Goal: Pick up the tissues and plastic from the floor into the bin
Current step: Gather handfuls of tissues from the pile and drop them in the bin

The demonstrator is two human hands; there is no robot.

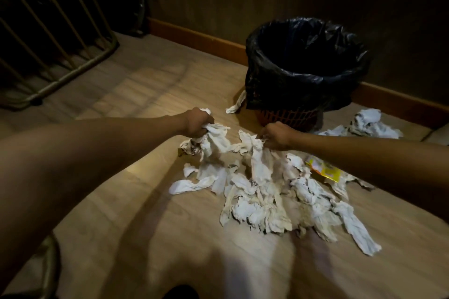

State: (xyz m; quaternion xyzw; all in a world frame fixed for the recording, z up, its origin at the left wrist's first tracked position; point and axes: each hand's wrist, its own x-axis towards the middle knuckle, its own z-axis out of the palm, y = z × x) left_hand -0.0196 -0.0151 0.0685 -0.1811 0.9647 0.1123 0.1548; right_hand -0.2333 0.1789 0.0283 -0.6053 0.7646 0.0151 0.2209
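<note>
A big heap of crumpled white tissues (272,192) is spread over the wooden floor in front of me. My left hand (198,122) is closed around a bunch of tissues at the heap's far left edge. My right hand (277,135) is closed on tissues at the heap's far side, just in front of the bin. The bin (303,73) is an orange mesh basket lined with a black plastic bag, standing by the wall. A yellow plastic wrapper (324,170) lies at the heap's right side, partly under my right forearm.
More tissues (369,124) lie right of the bin, and one strip (235,104) lies at its left foot. A metal rail frame (60,60) stands at the far left. A wooden skirting board (199,36) runs along the dark wall behind.
</note>
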